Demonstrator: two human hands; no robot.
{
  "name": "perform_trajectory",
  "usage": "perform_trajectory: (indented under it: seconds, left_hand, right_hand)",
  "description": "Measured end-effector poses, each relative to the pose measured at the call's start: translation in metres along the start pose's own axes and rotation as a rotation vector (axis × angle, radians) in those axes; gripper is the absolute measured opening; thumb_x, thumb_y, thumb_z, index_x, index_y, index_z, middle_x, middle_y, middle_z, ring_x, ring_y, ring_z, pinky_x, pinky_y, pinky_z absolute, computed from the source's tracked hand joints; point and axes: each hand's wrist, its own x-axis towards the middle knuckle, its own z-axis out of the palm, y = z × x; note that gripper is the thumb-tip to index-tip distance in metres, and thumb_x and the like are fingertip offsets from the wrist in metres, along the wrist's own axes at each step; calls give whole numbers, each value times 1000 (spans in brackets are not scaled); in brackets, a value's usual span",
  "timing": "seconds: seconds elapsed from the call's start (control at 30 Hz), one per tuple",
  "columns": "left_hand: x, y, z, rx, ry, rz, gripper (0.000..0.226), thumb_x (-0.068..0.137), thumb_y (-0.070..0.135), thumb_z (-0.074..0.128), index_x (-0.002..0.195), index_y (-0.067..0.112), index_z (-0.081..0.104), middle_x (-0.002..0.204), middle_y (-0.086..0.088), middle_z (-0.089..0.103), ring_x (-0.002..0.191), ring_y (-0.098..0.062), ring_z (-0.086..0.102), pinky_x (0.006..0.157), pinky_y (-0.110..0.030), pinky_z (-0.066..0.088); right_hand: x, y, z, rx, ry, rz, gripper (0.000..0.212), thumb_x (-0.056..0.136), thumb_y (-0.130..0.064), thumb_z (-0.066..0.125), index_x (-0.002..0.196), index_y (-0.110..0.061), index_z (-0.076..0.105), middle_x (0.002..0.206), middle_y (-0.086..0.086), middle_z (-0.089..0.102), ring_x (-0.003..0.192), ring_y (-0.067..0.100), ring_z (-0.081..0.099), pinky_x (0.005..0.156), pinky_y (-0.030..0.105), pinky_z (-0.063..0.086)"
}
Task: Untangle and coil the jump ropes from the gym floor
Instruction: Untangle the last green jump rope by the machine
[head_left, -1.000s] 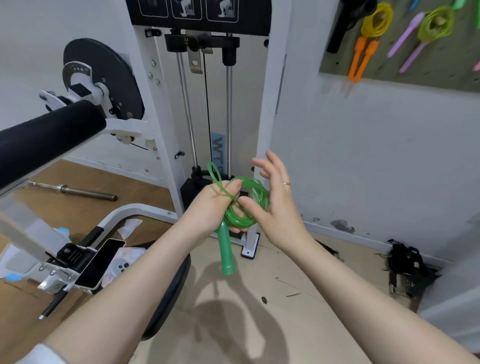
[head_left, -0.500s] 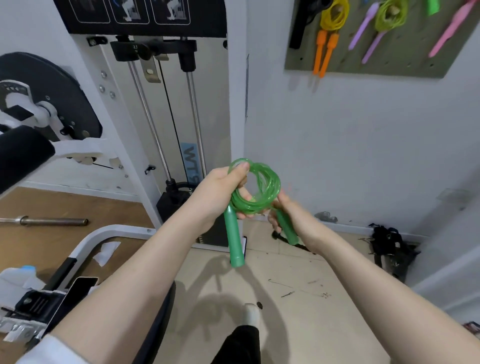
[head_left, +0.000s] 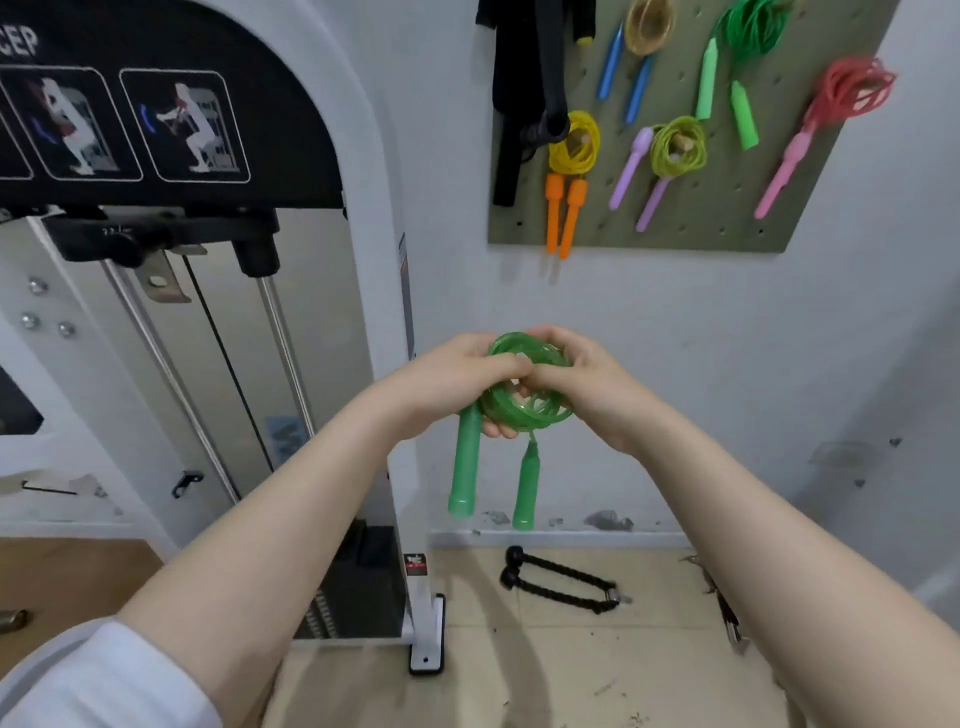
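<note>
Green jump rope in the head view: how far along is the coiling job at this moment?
Done: the green jump rope is wound into a tight coil, both handles hanging below it. Five coiled ropes already hang on the pegboard. In hand: the left hand and right hand both grip the coil, apparently securing it. Left: hanging this rope on the board; no loose ropes show on the visible floor.

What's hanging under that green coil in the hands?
Two green handles dangle below the green rope coil, held by the left hand and right hand. Fingers cover the coil's top.
</note>
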Motion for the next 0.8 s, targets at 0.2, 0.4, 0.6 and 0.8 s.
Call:
perform_trajectory:
  seconds: [0.2,0.4,0.6,0.8]
  left_hand:
    - [89,48,-41,23,-53,215,12,92,28,54,89,19,62,78,8,69,73,-15,68,65,-23,52]
    - [181,75,-31,-16,26,293,33,93,42,50,73,17,57,66,4,55,58,-8,47,55,-21,39]
    - [260,108,-27,-137,184,390,39,98,37,45,64,18,53,61,5,55,54,-8,48,62,-27,39]
    - [338,167,-22,-95,199,608,20,97,29,47,91,13,57,69,4,57,57,-3,51,59,-18,44]
  right_hand:
    - [80,-30,-68,555,-40,-218,52,57,-23,86,102,-15,62,64,-2,60,66,14,59,69,26,53]
    - [130,-39,-122,902,-118,-253,41,66,-26,80,100,-8,68,38,-9,37,39,5,39,76,19,43]
    - [173,-74,-180,156,383,-250,9,96,-22,50,96,-14,54,56,-5,49,55,12,48,60,29,41]
    - [203,-110,-263,166,397,-431,8,96,-12,46,102,-18,48,66,-3,62,60,9,57,52,19,44]
